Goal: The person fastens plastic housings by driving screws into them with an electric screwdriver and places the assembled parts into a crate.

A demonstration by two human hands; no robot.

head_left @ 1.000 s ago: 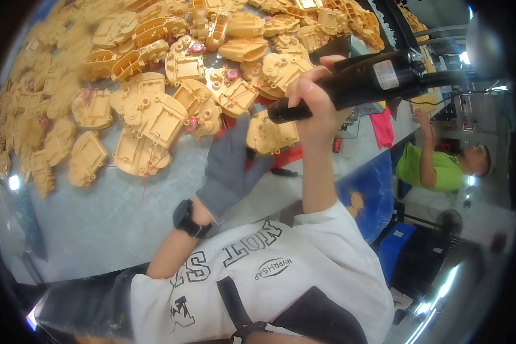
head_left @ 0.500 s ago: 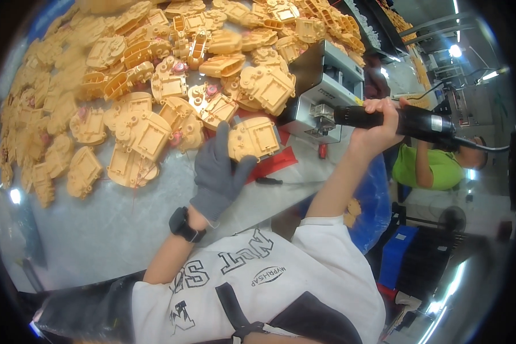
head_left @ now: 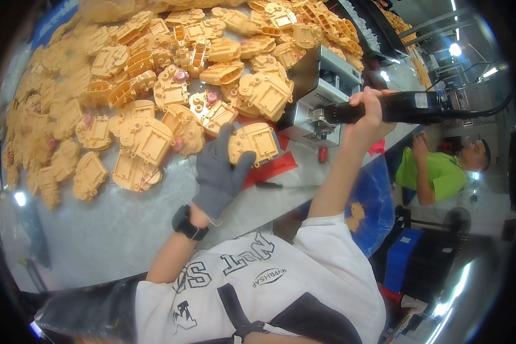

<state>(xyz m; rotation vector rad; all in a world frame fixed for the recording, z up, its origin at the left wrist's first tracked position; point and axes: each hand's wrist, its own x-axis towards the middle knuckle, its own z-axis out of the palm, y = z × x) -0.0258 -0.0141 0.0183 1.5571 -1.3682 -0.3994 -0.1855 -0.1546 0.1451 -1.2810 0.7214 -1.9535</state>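
My left hand (head_left: pixel 219 174), in a grey glove with a black watch at the wrist, is closed on the edge of a yellow plastic housing (head_left: pixel 258 142) that lies over a red mat (head_left: pixel 274 167). My bare right hand (head_left: pixel 368 112) grips a black corded electric screwdriver (head_left: pixel 410 107), held level. Its tip points left at a small grey box device (head_left: pixel 322 92) on the table, right of the housing.
Several yellow plastic housings (head_left: pixel 137 97) lie piled across the grey table (head_left: pixel 97 229), from the left to the far edge. A person in a green shirt (head_left: pixel 438 172) stands at the right. A blue bag (head_left: pixel 378 198) hangs below the table edge.
My right hand has swung the screwdriver from above the housing out to the right and lower, up to the grey box. My left hand stays on the housing.
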